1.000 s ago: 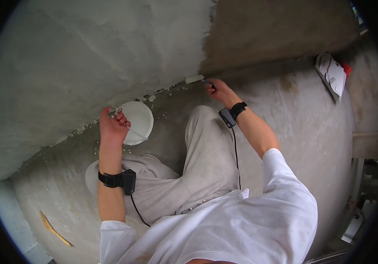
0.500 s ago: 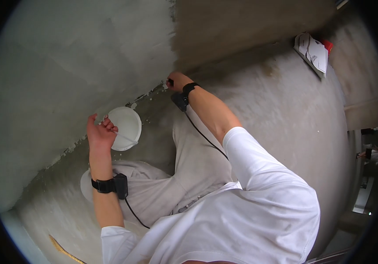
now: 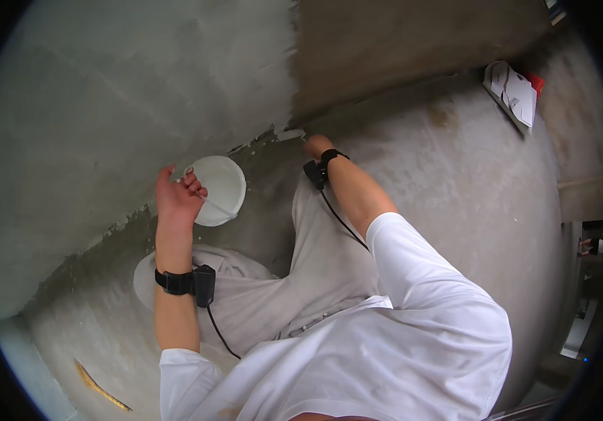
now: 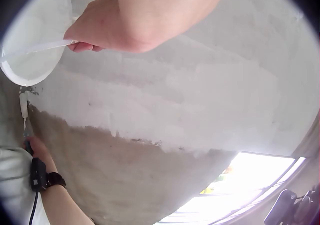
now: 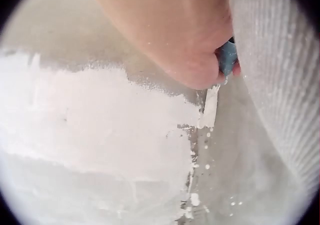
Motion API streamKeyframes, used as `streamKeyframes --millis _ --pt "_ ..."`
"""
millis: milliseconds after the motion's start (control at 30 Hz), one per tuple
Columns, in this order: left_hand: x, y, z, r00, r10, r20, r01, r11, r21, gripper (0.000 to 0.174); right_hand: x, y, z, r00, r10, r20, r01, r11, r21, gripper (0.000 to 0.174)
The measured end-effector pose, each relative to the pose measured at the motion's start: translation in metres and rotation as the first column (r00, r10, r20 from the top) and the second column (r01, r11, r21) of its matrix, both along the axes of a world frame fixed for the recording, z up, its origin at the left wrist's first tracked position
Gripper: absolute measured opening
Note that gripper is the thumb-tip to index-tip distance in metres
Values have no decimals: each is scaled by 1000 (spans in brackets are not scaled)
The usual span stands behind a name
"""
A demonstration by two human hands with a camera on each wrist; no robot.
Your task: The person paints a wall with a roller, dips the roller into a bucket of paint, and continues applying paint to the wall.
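In the head view my left hand [image 3: 179, 196] holds the thin handle [image 3: 217, 206] of a white bucket [image 3: 226, 181], fingers curled round it. The bucket, pale inside, is beside the foot of the wall. My right hand [image 3: 317, 146] grips a small paint roller [image 3: 291, 134] with a white sleeve. Its blue grip [image 5: 227, 59] shows between the fingers in the right wrist view. The roller sleeve [image 4: 23, 105] lies along the corner where wall meets floor, right at the edge of the white paint.
The wall [image 3: 140, 84] is whitish on the left and bare brown on the right. White drops dot the floor near the corner. My bent knee [image 3: 326, 189] rises below the right hand. A folded white board [image 3: 513, 95] with something red [image 3: 537, 84] lies far right; a yellowish strip [image 3: 98, 387] lies lower left.
My right hand with the roller went left along the wall's foot toward the bucket, then came back a little to the right. The left hand keeps holding the bucket; the head view shifted slightly.
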State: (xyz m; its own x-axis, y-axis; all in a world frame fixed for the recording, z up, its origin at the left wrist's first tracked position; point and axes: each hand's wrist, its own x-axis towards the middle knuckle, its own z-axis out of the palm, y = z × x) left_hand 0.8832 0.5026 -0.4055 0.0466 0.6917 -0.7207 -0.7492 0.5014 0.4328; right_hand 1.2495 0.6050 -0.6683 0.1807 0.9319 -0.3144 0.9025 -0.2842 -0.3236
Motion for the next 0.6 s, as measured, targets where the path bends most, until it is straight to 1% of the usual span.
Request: streamKeyframes --millis 33,67,133,167,200,233,267,333,367,400,433,467,500,533,567,600 --pt "-1 0 -1 1000 -9 9 9 1000 3 32 -1 -3 -2 999 41 12 -43 983 180 15" --pt "-1 0 0 1000 -5 7 5 1000 2 32 -2 -3 -2 999 45 10 -46 983 179 15" --pt "-1 1 1 1000 -5 18 6 1000 -9 32 -3 -1 3 1000 11 15 -13 989 144 9" --pt "-1 1 0 1000 -2 18 2 1000 -8 32 -8 -1 21 1000 15 15 -17 989 146 9" --pt "-1 1 -1 1000 -1 20 1 1000 -5 32 -12 1 40 992 102 68 -99 994 -47 13" --pt "-1 1 -1 1000 -2 21 2 1000 -3 32 -12 3 46 975 195 102 -166 956 -242 18" --pt "0 1 0 1000 1 22 -1 1000 -3 32 -11 4 43 975 197 103 -168 956 -242 18" --pt "1 1 2 1000 14 -3 -14 1000 -16 32 -6 6 40 947 310 83 -290 938 -192 12" --pt "1 1 1 1000 16 -2 -16 1000 -16 32 -1 8 37 946 313 83 -293 937 -192 12" --pt "1 0 0 1000 15 -4 -15 1000 -5 33 6 10 35 809 574 127 -549 815 -186 13" --pt "1 -1 0 1000 14 -7 -14 1000 8 34 12 11 32 600 782 170 -758 624 -190 15" --pt "1 -1 0 1000 14 -8 -14 1000 6 34 16 8 26 600 782 168 -759 623 -191 15" --pt "1 -1 0 1000 20 -11 -20 1000 4 33 20 4 20 703 711 17 -711 703 2 17" --pt "1 -1 0 1000 26 -15 -26 1000 3 33 22 2 13 759 633 -154 -609 773 178 19" --pt "1 -1 -1 1000 26 -15 -26 1000 3 33 24 7 1 759 633 -154 -609 773 178 19" --pt "1 -1 -1 1000 26 -13 -26 1000 10 33 25 16 -9 819 456 -348 -454 886 92 18"
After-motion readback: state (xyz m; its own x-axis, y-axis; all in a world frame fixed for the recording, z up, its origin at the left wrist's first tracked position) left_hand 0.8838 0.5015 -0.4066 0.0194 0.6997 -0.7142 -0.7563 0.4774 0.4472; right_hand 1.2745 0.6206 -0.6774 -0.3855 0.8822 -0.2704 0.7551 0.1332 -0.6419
